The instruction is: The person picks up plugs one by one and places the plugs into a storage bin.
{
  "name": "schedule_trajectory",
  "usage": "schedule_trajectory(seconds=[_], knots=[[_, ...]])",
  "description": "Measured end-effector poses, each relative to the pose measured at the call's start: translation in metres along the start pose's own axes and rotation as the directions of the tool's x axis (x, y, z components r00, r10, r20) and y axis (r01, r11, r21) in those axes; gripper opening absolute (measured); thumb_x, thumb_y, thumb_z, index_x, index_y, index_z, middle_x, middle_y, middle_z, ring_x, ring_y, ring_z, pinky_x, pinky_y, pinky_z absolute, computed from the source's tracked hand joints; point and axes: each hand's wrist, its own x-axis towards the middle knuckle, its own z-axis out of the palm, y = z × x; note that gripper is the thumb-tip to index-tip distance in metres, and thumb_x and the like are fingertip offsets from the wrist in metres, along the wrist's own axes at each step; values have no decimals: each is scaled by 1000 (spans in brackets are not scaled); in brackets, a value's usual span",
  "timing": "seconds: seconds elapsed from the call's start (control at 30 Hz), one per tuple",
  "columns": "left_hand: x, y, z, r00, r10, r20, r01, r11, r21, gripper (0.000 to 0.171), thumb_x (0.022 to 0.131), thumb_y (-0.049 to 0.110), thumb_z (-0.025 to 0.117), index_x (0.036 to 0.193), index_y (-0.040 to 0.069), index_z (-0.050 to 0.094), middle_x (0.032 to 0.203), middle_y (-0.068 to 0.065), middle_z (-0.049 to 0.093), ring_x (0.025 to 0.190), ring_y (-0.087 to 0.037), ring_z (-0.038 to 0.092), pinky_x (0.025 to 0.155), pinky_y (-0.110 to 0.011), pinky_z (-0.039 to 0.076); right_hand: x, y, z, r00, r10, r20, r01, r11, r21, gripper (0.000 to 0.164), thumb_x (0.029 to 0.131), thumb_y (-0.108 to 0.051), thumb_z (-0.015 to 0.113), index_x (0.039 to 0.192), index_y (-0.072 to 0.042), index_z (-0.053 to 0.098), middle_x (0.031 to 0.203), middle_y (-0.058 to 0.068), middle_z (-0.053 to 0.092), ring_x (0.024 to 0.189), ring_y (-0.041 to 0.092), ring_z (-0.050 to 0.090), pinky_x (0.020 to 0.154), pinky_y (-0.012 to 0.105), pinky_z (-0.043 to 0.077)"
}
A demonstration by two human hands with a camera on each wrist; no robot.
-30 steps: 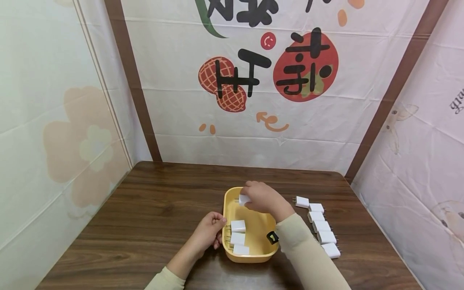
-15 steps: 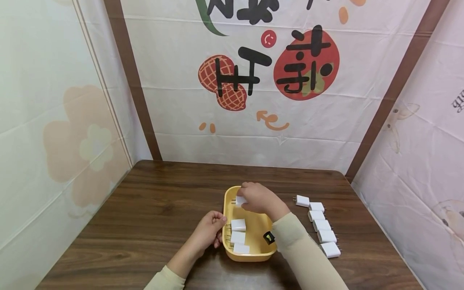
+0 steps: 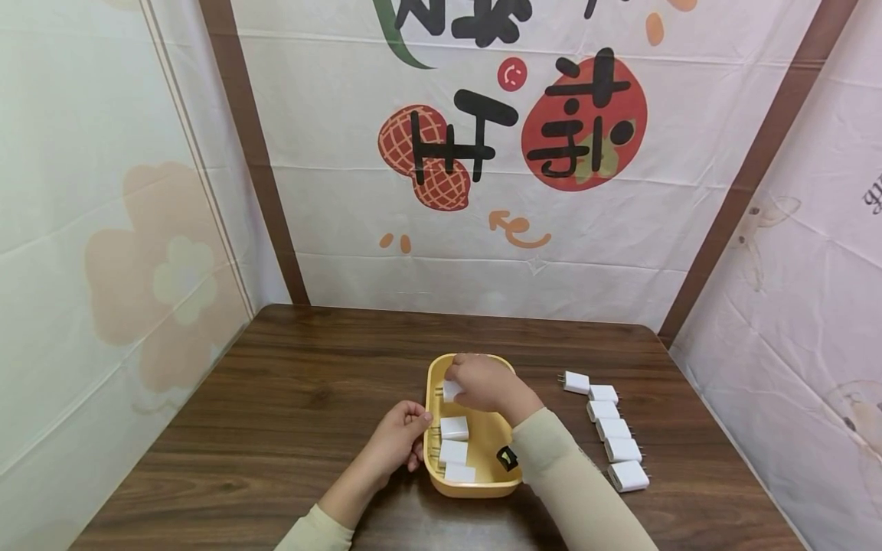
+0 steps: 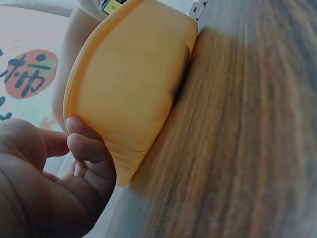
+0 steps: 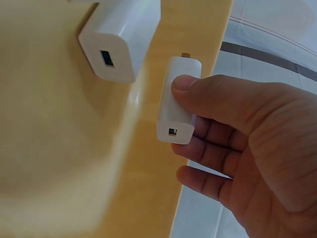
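Right hand (image 3: pixel 482 383): pinches a white charger (image 5: pixel 176 104)
Left hand (image 3: pixel 400 438): pinches the yellow tray (image 3: pixel 488 436) at its rim
Three chargers (image 3: pixel 452 452): right of left hand

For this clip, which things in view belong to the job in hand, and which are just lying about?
Belongs to the job:
charger pinched by the right hand
yellow bin, its rim held by the left hand
three chargers inside the bin
six chargers on the table, probably

Just there:
printed backdrop
table, as support only
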Motion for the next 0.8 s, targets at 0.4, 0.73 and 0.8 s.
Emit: schedule_trajectory(seconds=[0.4, 0.73, 0.8], knots=[[-1, 0, 0, 1000, -2, -2, 2, 1000, 6, 21, 107, 17, 52, 113, -2, 46, 69, -5, 53, 45, -9, 46, 40, -20, 40, -2, -4, 4, 1000, 12, 19, -13, 999, 37, 32, 89, -21, 81, 119, -14, 72, 109, -1, 65, 95, 12, 63, 85, 29, 55], [-1, 1, 0, 1000, -4, -3, 4, 1000, 7, 19, 108, 15, 51, 113, -2, 46, 68, -5, 53, 45, -9, 46, 40, -20, 40, -1, -3, 10, 1000, 5, 16, -5, 999, 50, 32, 89, -21, 81, 118, -14, 72, 109, -1, 64, 96, 12, 62, 87, 29, 54], [-1, 1, 0, 1000, -3, -2, 3, 1000, 7, 18, 108, 15, 51, 113, -2, 46, 68, -4, 53, 45, -9, 46, 40, -20, 40, -1, -3, 11, 1000, 2, 16, -3, 999, 51, 32, 89, -22, 81, 119, -14, 72, 110, -1, 65, 96, 12, 62, 87, 29, 55]])
